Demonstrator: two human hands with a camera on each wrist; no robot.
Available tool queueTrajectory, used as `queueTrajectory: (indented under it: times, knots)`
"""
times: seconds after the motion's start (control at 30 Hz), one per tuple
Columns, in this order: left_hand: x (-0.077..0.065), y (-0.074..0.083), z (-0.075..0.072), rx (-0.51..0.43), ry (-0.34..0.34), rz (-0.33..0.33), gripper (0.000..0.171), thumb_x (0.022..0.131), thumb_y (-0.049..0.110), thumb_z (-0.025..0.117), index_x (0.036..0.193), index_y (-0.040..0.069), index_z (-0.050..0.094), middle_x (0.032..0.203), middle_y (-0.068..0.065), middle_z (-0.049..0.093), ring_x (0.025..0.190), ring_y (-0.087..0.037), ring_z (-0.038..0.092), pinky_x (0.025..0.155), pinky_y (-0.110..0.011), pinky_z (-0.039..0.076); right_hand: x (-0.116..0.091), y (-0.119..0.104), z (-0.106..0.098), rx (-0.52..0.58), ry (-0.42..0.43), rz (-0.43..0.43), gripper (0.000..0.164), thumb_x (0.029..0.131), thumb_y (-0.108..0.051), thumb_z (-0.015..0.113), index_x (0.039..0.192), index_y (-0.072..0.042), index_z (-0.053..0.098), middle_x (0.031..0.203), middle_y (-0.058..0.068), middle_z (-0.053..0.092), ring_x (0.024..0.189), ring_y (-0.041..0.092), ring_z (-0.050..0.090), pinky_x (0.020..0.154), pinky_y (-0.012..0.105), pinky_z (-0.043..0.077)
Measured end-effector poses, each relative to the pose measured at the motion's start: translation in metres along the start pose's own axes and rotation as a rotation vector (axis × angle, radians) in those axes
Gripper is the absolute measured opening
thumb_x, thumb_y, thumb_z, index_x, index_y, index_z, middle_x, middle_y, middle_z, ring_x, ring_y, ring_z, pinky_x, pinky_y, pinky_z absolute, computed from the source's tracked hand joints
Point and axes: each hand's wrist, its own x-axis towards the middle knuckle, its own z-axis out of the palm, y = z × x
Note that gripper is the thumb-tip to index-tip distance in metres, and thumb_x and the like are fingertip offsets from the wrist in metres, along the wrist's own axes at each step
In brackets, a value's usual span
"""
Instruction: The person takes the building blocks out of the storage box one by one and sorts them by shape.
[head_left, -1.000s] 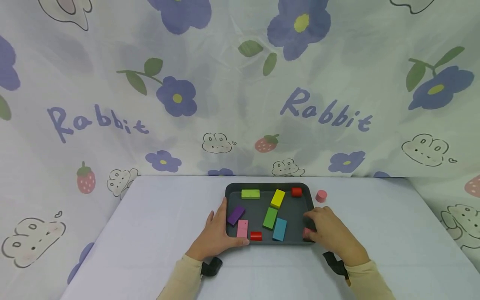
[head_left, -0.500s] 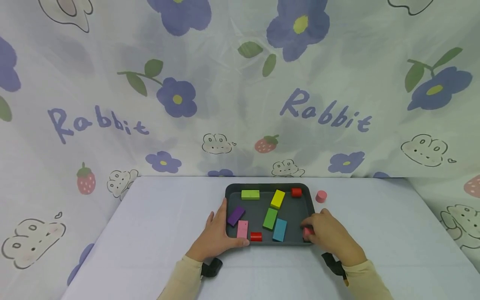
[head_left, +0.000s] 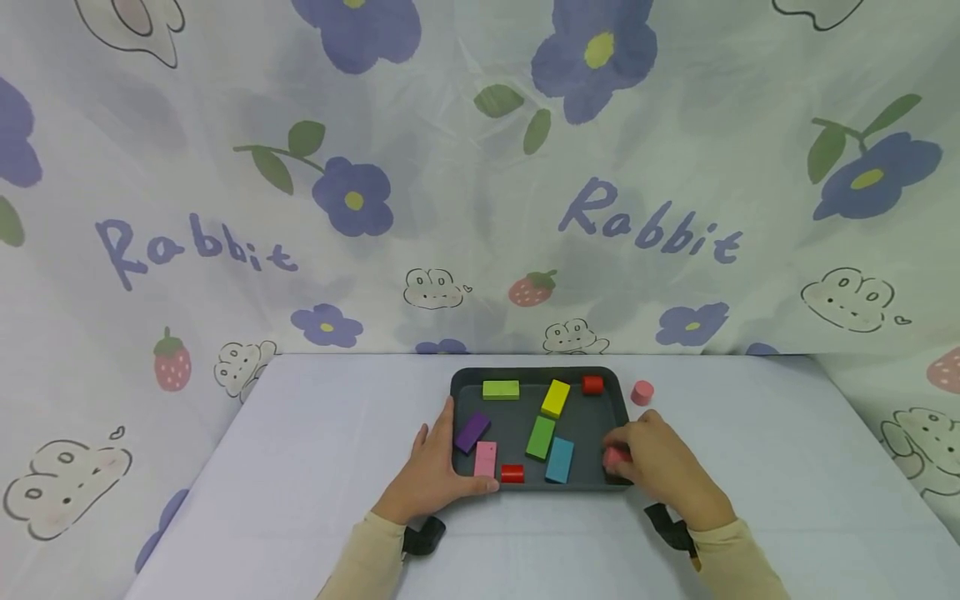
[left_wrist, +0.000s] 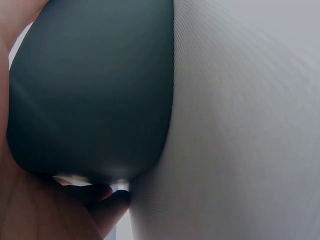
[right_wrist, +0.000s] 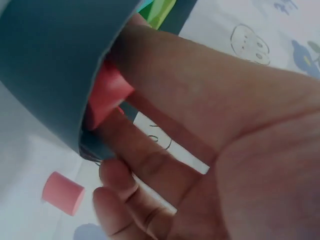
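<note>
1. Your right hand (head_left: 650, 457) bends into the near right corner of the dark tray (head_left: 581, 423), thumb and finger closed in a pinch on the gripped pink cylinder (head_left: 615, 460). The right wrist view shows this cylinder inside the tray wall; whether it touches the tray floor, you cannot tell.
2. Your left hand (head_left: 431, 477) is spread wide at the tray's near left corner, its fingers extended along the left wall and its thumb along the near edge; it touches the tray and grasps none of the pieces.
3. Along the tray's far edge, from left to right, you see a lime block (head_left: 501, 390), a tilted yellow block (head_left: 555, 399) and, in the far right corner, the far red cylinder (head_left: 592, 385).
4. Nearer you, a green block (head_left: 541, 437) lies slanted just beside the yellow one, with a blue block (head_left: 559, 461) toward the near edge.
5. At the tray's left, note a slanted purple block (head_left: 472, 432), with a pink block (head_left: 485, 460) beside it and the near red cylinder (head_left: 513, 474) along the near edge.
6. Outside the tray, just beyond its far right corner, the loose pink cylinder (head_left: 642, 393) stands on the white bench (head_left: 322, 450).
7. A printed curtain (head_left: 465, 208) hangs behind the bench's far edge.
</note>
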Motion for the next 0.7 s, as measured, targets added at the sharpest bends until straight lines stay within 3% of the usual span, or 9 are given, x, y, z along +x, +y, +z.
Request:
queueTrajectory:
  times: [0.27, 0.7]
  knots:
    - [-0.0004, 0.0022, 0.0000, 0.005, -0.007, -0.011, 0.139, 0.069, 0.067, 0.081, 0.161, 0.002, 0.000, 0.168, -0.015, 0.011, 0.151, -0.033, 0.022, 0.123, -0.055, -0.001, 0.0042, 0.0035, 0.0006, 0.059, 0.072, -0.051, 0.028, 0.077, -0.013, 0.088, 0.102, -0.007, 0.077, 0.093, -0.002, 0.070, 0.085, 0.017, 0.055, 0.078, 0.038, 0.054]
    - [0.0003, -0.0007, 0.0002, 0.004, -0.005, -0.005, 0.140, 0.068, 0.071, 0.079, 0.161, 0.004, -0.002, 0.168, -0.014, 0.010, 0.152, -0.033, 0.019, 0.123, -0.054, -0.002, 0.0069, 0.0045, -0.0008, 0.068, 0.138, -0.080, 0.036, 0.080, -0.014, 0.086, 0.112, -0.005, 0.073, 0.105, 0.007, 0.072, 0.094, 0.025, 0.066, 0.087, 0.047, 0.057]
